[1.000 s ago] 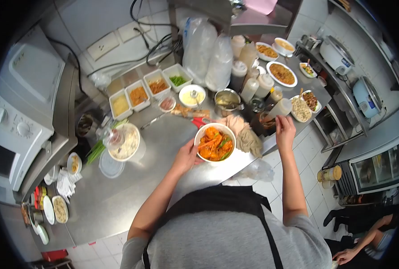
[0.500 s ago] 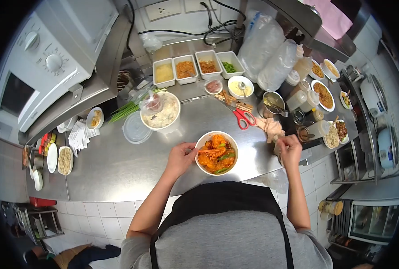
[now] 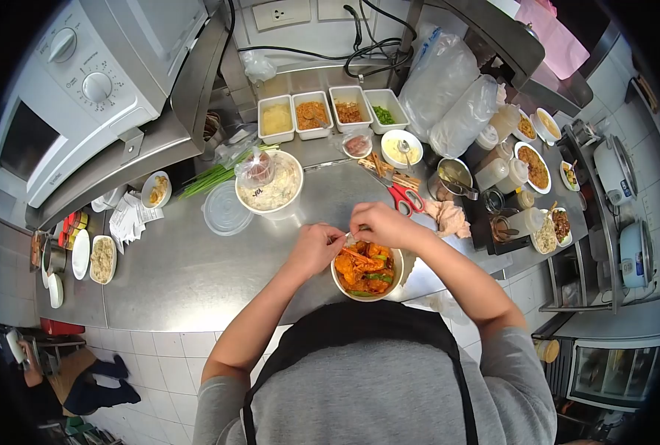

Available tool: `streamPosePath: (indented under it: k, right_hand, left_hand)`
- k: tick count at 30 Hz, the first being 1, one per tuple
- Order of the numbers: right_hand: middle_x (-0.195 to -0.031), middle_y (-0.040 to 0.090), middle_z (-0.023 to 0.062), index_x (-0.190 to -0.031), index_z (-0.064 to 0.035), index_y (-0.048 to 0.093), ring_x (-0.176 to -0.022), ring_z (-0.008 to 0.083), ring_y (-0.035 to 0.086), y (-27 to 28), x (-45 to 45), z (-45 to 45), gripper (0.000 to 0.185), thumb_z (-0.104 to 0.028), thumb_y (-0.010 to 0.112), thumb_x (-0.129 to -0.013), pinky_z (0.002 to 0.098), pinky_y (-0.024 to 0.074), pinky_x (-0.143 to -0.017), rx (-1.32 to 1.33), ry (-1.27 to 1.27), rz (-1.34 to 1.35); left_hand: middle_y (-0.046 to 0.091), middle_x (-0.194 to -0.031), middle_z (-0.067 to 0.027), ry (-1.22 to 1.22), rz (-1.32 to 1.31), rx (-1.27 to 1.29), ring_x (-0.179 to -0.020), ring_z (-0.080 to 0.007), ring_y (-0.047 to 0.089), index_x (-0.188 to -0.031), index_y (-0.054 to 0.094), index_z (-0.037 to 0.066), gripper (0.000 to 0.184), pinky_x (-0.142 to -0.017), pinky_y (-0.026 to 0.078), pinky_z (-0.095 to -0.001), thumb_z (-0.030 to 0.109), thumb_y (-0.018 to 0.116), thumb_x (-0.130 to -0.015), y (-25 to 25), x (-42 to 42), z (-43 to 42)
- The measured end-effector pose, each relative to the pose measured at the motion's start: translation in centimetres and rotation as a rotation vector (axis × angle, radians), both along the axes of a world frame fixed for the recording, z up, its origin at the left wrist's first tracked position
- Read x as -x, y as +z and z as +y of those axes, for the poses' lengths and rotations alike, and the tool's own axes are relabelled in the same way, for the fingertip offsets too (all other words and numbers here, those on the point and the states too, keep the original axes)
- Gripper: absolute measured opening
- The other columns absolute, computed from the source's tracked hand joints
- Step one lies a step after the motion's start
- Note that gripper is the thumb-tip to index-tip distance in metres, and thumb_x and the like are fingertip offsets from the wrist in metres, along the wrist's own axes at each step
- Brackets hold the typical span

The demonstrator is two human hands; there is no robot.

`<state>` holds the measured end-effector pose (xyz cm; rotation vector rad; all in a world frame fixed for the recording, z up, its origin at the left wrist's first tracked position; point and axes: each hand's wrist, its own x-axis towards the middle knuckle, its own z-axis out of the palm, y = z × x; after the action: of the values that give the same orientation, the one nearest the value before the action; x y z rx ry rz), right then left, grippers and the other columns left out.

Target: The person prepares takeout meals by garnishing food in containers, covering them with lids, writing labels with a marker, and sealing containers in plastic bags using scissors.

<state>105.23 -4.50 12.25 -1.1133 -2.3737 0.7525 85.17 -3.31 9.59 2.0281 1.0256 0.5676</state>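
Grip: bare left hand [image 3: 319,248] and bare right hand [image 3: 383,224] brought together, fingertips almost meeting in narrow pinches. Small whitish bit shows between them; cannot tell whether it is a held scrap or part of a rim, nor which hand has it.

Round white bowl [image 3: 399,280] lies directly body-side of the meeting fingertips, set a little to the right. No long axis to it from above, open mouth up. Its glossy orange-red food with green pieces [image 3: 365,271] sits just below the fingers. Left hand nearest the bowl's left far edge; right hand reaches across from the right and covers part of the far edge. Neither clearly nearer. Contact with the edge: cannot tell.

Around the grip: red-handled metal scissors [image 3: 406,199] beyond the right hand and to its right, blades slanting away leftward; crumpled pinkish cloth [image 3: 448,219] right of the right wrist; large white tub of pale food [image 3: 270,194] beyond the left hand, to its left; clear round plastic lid [image 3: 227,210] farther left.
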Motion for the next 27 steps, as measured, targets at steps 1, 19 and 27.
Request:
streamPosePath:
  k: [1, 19, 27]
  right_hand:
    - [-0.078, 0.058, 0.0099, -0.08, -0.003, 0.058, -0.072, 0.0281, 0.059, -0.1, 0.5, 0.2, 0.009, -0.006, 0.061, -0.073, 0.0377, 0.0471, -0.064, -0.049, 0.022, -0.075]
    - [-0.059, 0.055, 0.0141, -0.067, -0.0008, 0.052, -0.052, 0.0293, 0.056, -1.6, -1.9, -10.3, 0.012, -0.002, 0.064, -0.068, 0.0345, 0.0446, -0.05, 0.053, -0.663, 0.116]
    - [-0.062, 0.056, 0.0144, -0.069, -0.0006, 0.055, -0.057, 0.0318, 0.057, -1.4, -2.7, -4.1, 0.011, -0.005, 0.065, -0.068, 0.0366, 0.045, -0.053, 0.059, -0.328, 0.05]
  left_hand:
    - [0.062, -0.074, -0.0142, -0.002, -0.003, -0.014, -0.063, -0.0236, 0.061, -0.084, 0.067, 0.0, 0.015, -0.061, 0.049, -0.0312, 0.011, 0.064, -0.076, -0.1, -0.1, 0.0]
    - [0.059, -0.066, -0.0111, 0.136, -0.067, 0.054, -0.056, -0.0184, 0.057, -0.082, 0.067, -0.001, 0.012, -0.054, 0.045, -0.0285, 0.01, 0.065, -0.076, -0.2, 2.7, -2.7]
    - [0.058, -0.069, -0.0136, -0.083, 0.046, -0.074, -0.059, -0.0243, 0.057, -0.083, 0.066, -0.001, 0.015, -0.057, 0.045, -0.034, 0.013, 0.061, -0.081, 0.9, 2.6, 1.0]
